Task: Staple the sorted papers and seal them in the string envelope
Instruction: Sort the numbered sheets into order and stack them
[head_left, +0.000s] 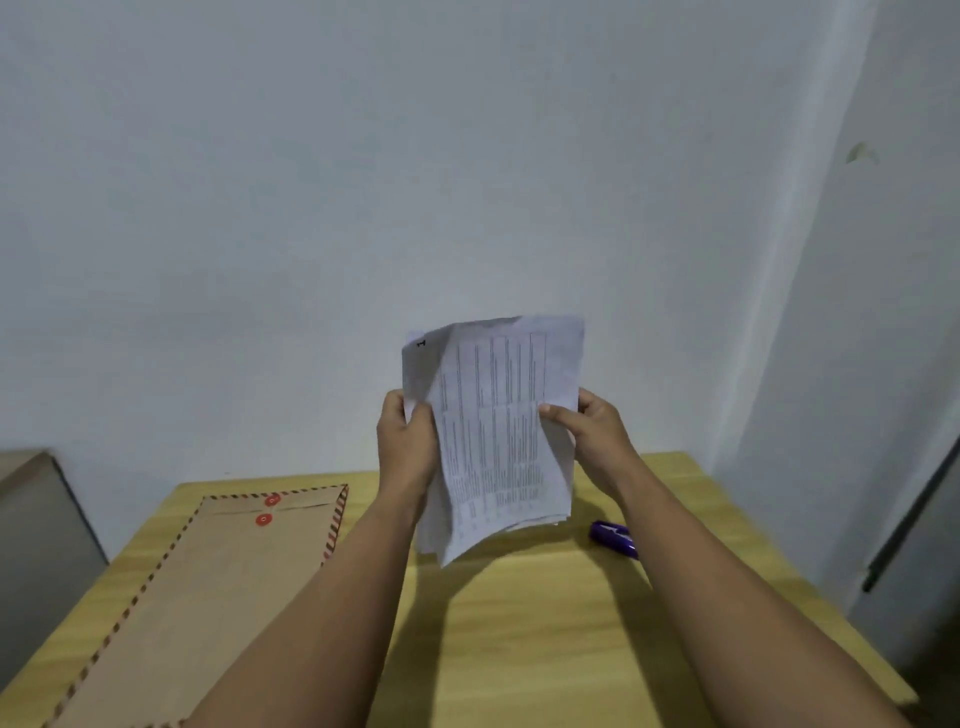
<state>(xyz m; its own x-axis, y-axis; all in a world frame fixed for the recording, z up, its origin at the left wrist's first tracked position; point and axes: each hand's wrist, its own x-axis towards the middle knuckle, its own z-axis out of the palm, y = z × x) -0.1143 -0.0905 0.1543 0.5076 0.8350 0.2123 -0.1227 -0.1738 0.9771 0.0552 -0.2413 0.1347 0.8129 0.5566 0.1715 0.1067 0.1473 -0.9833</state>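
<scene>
I hold a stack of printed white papers (493, 431) upright in the air above the wooden table (545, 623). My left hand (405, 441) grips the stack's left edge and my right hand (592, 431) grips its right edge. The sheets are slightly fanned and uneven at the bottom. A brown string envelope (208, 587) with a red-striped border and two red button discs lies flat on the table at the left. A purple stapler (613, 538) lies on the table at the right, partly behind my right forearm.
A pale wall stands right behind the table. A grey cabinet (36, 535) sits beside the table's left edge. A dark-edged door or panel (914, 525) is at the far right.
</scene>
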